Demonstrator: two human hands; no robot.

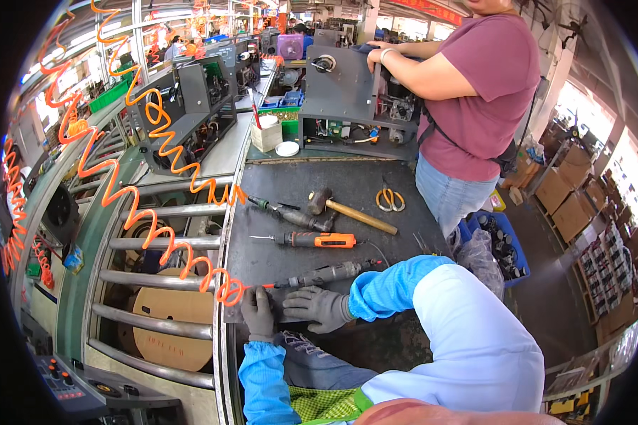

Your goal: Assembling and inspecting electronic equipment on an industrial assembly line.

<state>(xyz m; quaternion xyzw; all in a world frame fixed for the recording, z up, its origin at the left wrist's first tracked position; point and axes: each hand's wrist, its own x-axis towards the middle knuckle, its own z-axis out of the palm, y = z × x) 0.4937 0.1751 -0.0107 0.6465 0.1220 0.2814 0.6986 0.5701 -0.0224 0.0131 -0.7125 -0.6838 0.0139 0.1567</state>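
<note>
My left hand (258, 313), in a grey glove, rests at the near left corner of the dark workbench (262, 188), fingers stretched forward beside an orange coiled air hose (230, 292). My right hand (319, 309), gloved alike, lies flat near the front edge with fingers spread, holding nothing. Just beyond it lies a grey pneumatic screwdriver (326, 274). Farther up are an orange-and-black electric screwdriver (322, 240), a dark angled air tool (298, 215), a hammer (361, 216) with a wooden handle and orange-handled scissors (388, 199).
A roller conveyor (159, 243) runs along the left, with more coiled hoses above. At the bench's far end stands a grey machine housing (340, 88), a person (475, 92) leaning on it. A blue crate (519, 256) of dark parts sits on the floor at right.
</note>
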